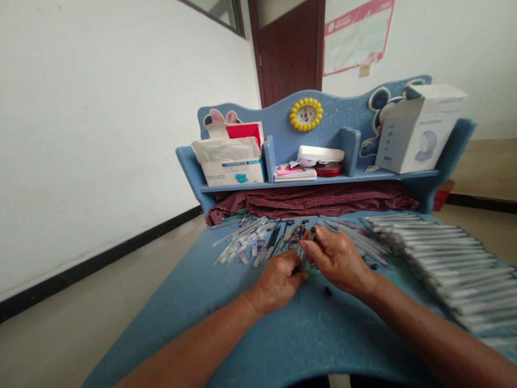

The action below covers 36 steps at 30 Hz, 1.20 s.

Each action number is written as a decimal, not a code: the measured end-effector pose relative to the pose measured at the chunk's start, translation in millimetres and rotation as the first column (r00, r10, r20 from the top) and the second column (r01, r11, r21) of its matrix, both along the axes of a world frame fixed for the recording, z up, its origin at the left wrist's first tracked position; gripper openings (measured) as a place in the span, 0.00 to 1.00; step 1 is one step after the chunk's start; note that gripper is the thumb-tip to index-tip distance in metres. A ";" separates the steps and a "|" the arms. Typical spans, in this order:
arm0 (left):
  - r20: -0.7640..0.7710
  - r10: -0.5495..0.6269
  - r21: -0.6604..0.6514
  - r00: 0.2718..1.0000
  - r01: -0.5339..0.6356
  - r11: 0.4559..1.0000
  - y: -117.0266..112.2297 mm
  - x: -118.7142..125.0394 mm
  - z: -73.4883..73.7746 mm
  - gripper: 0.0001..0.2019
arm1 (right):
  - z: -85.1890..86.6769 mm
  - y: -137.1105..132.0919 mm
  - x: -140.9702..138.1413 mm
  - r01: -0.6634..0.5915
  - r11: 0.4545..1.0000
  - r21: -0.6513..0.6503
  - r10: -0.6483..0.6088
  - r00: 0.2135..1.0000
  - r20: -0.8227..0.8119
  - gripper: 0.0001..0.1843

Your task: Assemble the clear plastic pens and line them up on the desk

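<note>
I face a blue counter (pixel 181 307) | blue shelf unit (pixel 274 118) along its far edge | white wall (pixel 100 108) and black baseboard (pixel 100 268) beyond the left edge | pale floor (pixel 121 288) below | dark-red door (pixel 288 51), window (pixel 216 8), pink-bordered poster (pixel 357 40) past the far edge | soft, even light

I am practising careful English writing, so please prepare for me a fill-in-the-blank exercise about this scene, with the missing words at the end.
1. The left hand and the right hand hold one pen, whose upper end is ____.
2. The flower-shaped dial has petals coloured ____.
3. The large pile of pens lies toward the picture's ____ edge.
4. Beside the door, a poster is fixed to the ____.

Missing words: black; yellow; right; wall.
</note>
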State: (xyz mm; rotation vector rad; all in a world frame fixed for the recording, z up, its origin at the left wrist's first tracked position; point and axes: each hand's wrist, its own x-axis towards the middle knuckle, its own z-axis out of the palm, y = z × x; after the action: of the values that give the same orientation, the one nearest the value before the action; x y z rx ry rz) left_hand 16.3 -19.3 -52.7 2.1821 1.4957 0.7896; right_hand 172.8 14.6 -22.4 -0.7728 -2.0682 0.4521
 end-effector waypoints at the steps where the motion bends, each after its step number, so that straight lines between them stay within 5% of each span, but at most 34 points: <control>1: 0.002 -0.005 0.000 1.000 0.005 1.000 0.0 -0.2 -0.1 0.01 | -0.3 0.6 0.0 0.005 1.000 0.007 -0.005 1.000 0.000 0.12; 9: -0.006 -0.001 -0.028 1.000 0.001 1.000 1.4 -0.2 3.2 0.02 | -5.6 3.1 -0.5 -0.029 0.999 -0.028 0.028 0.999 -0.041 0.11; 14: -0.027 0.019 0.022 0.999 -0.018 1.000 1.8 1.4 5.9 0.06 | -9.6 9.6 -0.4 -0.033 0.975 -0.219 -0.002 0.988 -0.156 0.11; 20: -0.094 0.054 0.071 0.994 -0.048 0.996 7.7 -2.1 9.2 0.08 | -10.0 27.6 3.7 -0.182 0.891 -0.416 0.025 0.934 -0.356 0.13; 23: -0.122 0.082 0.089 0.989 -0.072 0.993 10.4 -4.9 12.8 0.10 | -7.9 35.6 8.6 -0.122 0.896 -0.427 -0.035 0.939 -0.342 0.16; 25: -0.139 0.116 0.097 0.983 -0.103 0.990 11.0 -5.9 15.5 0.11 | -5.0 35.9 13.0 0.036 0.949 -0.315 -0.117 0.964 -0.240 0.22; 28: -0.163 0.145 0.109 0.976 -0.128 0.986 11.0 -6.2 18.5 0.11 | 0.6 28.3 18.4 0.218 0.971 0.096 -0.225 0.972 0.062 0.23; 31: -0.172 0.133 0.141 0.976 -0.109 0.984 11.1 -5.8 19.9 0.11 | 4.5 16.9 18.8 0.058 0.914 0.401 -0.243 0.870 0.428 0.15; 36: -0.169 0.077 0.154 0.983 -0.051 0.987 9.3 -4.6 22.1 0.11 | 9.2 5.8 12.7 -0.088 0.896 0.435 -0.245 0.720 0.649 0.08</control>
State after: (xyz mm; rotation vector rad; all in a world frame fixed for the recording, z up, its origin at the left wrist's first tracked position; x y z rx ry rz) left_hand 11.7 -10.0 -30.6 2.3770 1.6465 0.7710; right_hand 185.6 20.4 -13.2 -0.8194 -2.6703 -0.4469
